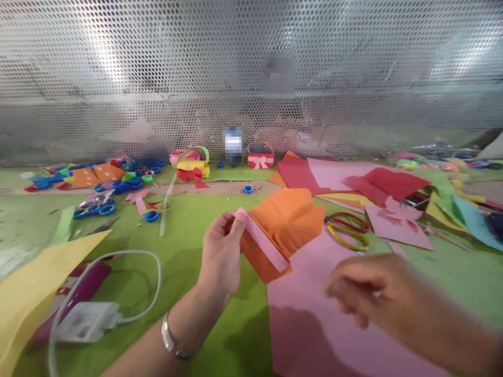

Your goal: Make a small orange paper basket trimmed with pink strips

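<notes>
My left hand [223,251] pinches one end of a pink paper strip [267,242] lying along an orange folded paper piece [293,214]. Both are held tilted above the table. Apart from them, to the right, my right hand [363,288] hovers over a large pink sheet [302,314]. Its fingers are curled together and slightly blurred, and whatever they may hold is hidden. Just beyond the orange piece lie scissors [348,230] with red and yellow handles; the piece covers their blades.
At left are a white charger [86,320] with a looped cable, a yellow sheet [35,288] and blue-handled scissors [94,210]. Small paper baskets [260,160] stand at the back by a perforated metal panel [188,68]. Red paper [387,183] lies at right.
</notes>
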`<state>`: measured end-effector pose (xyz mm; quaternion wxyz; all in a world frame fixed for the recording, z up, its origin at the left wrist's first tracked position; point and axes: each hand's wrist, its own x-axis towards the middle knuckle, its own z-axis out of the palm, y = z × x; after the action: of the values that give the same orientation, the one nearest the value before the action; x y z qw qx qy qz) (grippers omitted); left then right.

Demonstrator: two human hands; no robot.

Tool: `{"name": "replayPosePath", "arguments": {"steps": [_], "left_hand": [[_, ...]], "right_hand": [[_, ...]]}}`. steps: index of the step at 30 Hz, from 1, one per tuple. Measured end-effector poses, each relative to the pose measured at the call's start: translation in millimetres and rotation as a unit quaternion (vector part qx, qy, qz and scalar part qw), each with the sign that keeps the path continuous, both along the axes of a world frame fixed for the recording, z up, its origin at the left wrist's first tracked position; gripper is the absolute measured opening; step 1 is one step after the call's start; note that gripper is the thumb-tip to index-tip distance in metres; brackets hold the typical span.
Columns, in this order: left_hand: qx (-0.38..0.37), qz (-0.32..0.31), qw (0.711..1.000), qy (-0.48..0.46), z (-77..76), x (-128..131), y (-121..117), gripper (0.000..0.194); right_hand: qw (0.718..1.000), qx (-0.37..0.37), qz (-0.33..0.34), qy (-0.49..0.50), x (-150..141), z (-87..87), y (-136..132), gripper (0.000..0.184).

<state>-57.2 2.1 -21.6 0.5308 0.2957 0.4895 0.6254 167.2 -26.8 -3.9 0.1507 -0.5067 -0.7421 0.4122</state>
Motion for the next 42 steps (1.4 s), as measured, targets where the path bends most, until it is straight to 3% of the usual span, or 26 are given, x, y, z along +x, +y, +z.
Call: {"name": "replayPosePath", "arguments": {"steps": [3,6,10,15,22,26,30,35,42], "left_hand": [[0.033,0.026,0.999,-0.017,2.1,4.0,-3.4,0.035],[0.051,0.027,0.998,-0.021,2.4,9.9,-8.2,0.033],[0.063,0.024,0.997,-0.033,2.7,14.4,-12.9,0.030],[0.074,0.006,0.996,-0.045,2.1,15.5,-15.7,0.029],[0.015,-0.021,0.996,-0.087,2.3,13.2,-15.0,0.036],[-0.002,-0.084,0.993,-0.087,0.6,11.6,-11.6,0.040],[-0.010,-0.090,0.991,-0.094,-1.2,15.0,-12.0,0.040],[-0.038,-0.107,0.987,-0.112,-1.8,16.2,-14.8,0.039],[-0.027,-0.155,0.979,-0.128,1.7,12.8,-10.5,0.032]], "right_hand": [[0.994,-0.072,-0.065,0.051,-28.5,-13.2,-16.3,0.040],[0.968,-0.134,-0.152,0.145,-46.1,-20.3,-11.8,0.042],[0.953,-0.112,-0.194,0.206,-55.2,-20.9,-6.1,0.046],[0.957,-0.069,-0.215,0.182,-55.4,-25.7,-9.5,0.048],[0.962,0.024,-0.200,0.182,-49.8,-24.9,-14.2,0.047],[0.961,0.029,-0.209,0.181,-45.0,-26.5,-12.7,0.044],[0.965,-0.022,-0.194,0.174,-40.4,-28.9,-9.4,0.038],[0.970,0.037,-0.185,0.152,-35.7,-31.2,-13.3,0.039],[0.976,0.033,-0.156,0.150,-25.7,-18.5,-3.9,0.036]]}}
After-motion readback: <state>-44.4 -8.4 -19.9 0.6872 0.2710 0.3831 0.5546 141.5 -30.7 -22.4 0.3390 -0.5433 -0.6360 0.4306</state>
